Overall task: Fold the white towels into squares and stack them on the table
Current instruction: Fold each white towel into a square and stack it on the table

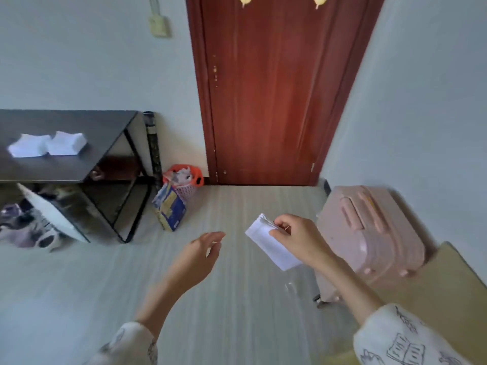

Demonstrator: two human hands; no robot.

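Note:
My right hand (297,238) pinches a folded white towel (271,246) in mid-air over the floor, thumb on top and fingers curled around its upper edge. My left hand (200,254) hovers to the left of the towel with relaxed, straight fingers and holds nothing. Two piles of folded white towels (47,144) lie side by side on the dark table (79,164) at the far left.
A red-brown door (276,88) stands ahead. A pink suitcase (369,233) lies at the right beside a cardboard sheet (442,285). A pink basket with an orange bag (184,180) and a blue box (171,209) sit near the table leg. Shoes (23,227) lie under the table.

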